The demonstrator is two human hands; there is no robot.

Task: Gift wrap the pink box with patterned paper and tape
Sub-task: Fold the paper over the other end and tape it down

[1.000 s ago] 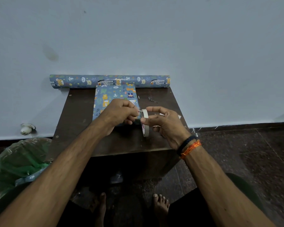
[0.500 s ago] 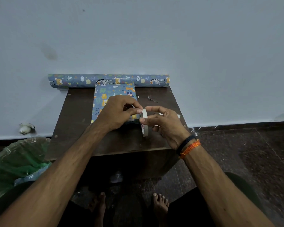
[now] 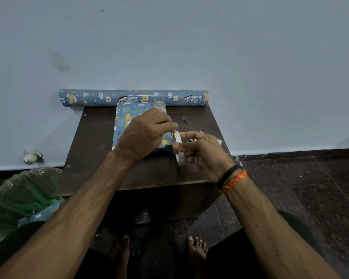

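The box (image 3: 125, 121), covered in blue animal-patterned paper, lies flat on a dark wooden table (image 3: 93, 158); no pink shows. My right hand (image 3: 204, 152) holds a white tape roll (image 3: 178, 148) upright on edge just right of the box's near corner. My left hand (image 3: 143, 135) hovers over the box and pinches at the top of the roll, where the tape end sits. The box's near right part is hidden under my left hand.
A roll of the same patterned paper (image 3: 133, 97) lies along the wall behind the box. Small scraps (image 3: 186, 121) lie on the table's right side. A green plastic bag (image 3: 18, 200) sits on the floor at left. My bare feet (image 3: 195, 250) are under the table.
My left hand has lifted slightly and moved its pinch up to the top of the tape roll. The right hand and roll have barely moved.
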